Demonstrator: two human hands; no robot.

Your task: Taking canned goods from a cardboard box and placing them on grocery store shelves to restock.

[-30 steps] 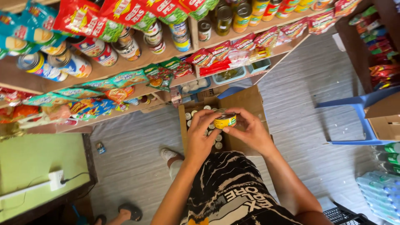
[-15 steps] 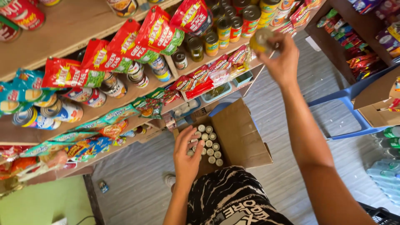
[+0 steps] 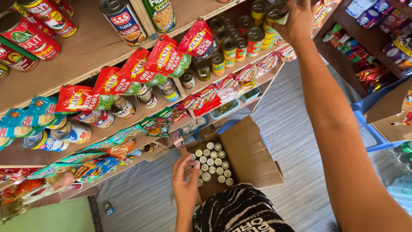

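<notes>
One small yellow-labelled can, silver-lidded, gripped by right hand at upper right; left hand, fingers loosely curled, on cardboard box rim at lower centre.

Beside the right hand gripping a yellow-green can, red-and-green foil pouches hang; under the left hand, silver can tops fill a brown cardboard box.

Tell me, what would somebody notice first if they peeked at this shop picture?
Probably the row of shiny red snack pouches hanging along the edge of the wooden shelf, with tins behind them. Next, the right hand reaching up to a small yellow-labelled tin among stacked tins at the top. Down low, the left hand rests in an open brown cardboard box full of round silver-topped tins.
</notes>
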